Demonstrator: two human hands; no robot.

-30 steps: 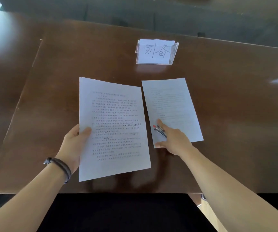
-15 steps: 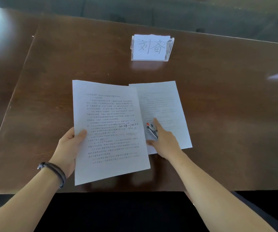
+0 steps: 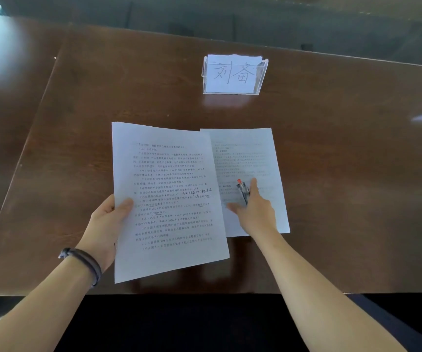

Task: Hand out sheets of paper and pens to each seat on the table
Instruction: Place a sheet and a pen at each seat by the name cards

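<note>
Presently, left hand (image 3: pixel 103 224) grips a printed white paper stack (image 3: pixel 169 199) (thumb on top) above the dark brown wooden bench (image 3: pixel 331 174). Right hand (image 3: pixel 254 212), clutching red-capped pens (image 3: pixel 243 190), presses a single white sheet (image 3: pixel 250 158) flat on the bench.

A dark brown wooden table (image 3: pixel 331 199) with a glossy top carries a printed sheet of paper (image 3: pixel 263 158) lying flat near its near edge. Farther back stands a clear acrylic name card holder (image 3: pixel 234 74) with a handwritten card, well apart from the sheet.
</note>
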